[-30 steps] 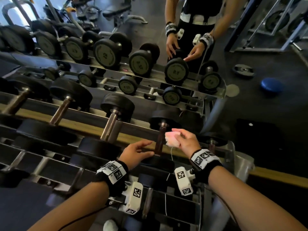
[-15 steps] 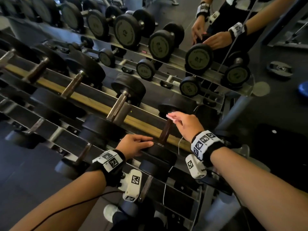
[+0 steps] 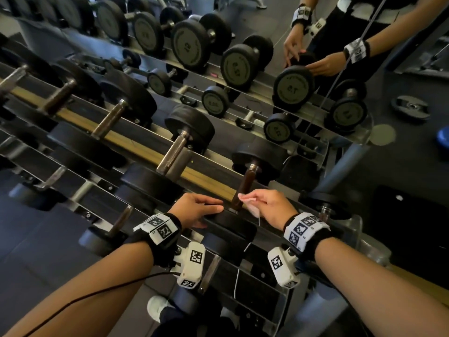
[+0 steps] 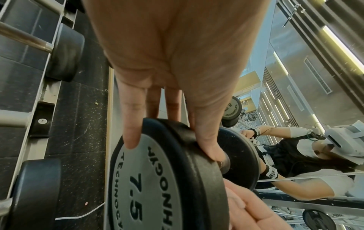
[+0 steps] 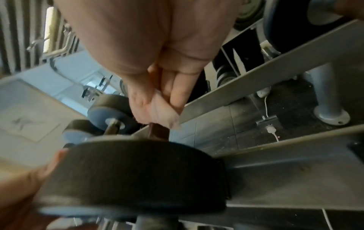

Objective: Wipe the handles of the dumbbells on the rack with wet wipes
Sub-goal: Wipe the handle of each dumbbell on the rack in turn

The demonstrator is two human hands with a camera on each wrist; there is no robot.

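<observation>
A black 7.5 dumbbell (image 3: 243, 224) lies on the rack's top tier (image 3: 150, 152), with its dark knurled handle (image 3: 246, 183) pointing away from me. My left hand (image 3: 196, 207) grips its near head (image 4: 149, 179), one finger on the grey face and the others over the rim. My right hand (image 3: 269, 205) pinches a white wet wipe (image 3: 247, 203) against the near end of the handle. In the right wrist view, the wipe (image 5: 163, 115) is bunched between thumb and fingers just above the handle (image 5: 157, 132) and the near head (image 5: 138, 171).
More dumbbells (image 3: 175, 152) lie in a row to the left on the same tier, and smaller ones sit on a lower tier (image 3: 116, 224). A mirror behind the rack reflects the dumbbells and a person (image 3: 328, 62). The rack's grey post (image 3: 345, 164) rises at the right.
My right hand has come down the handle with the wipe toward its near end. My left hand has settled onto the near head. The head view has tilted and shifted left.
</observation>
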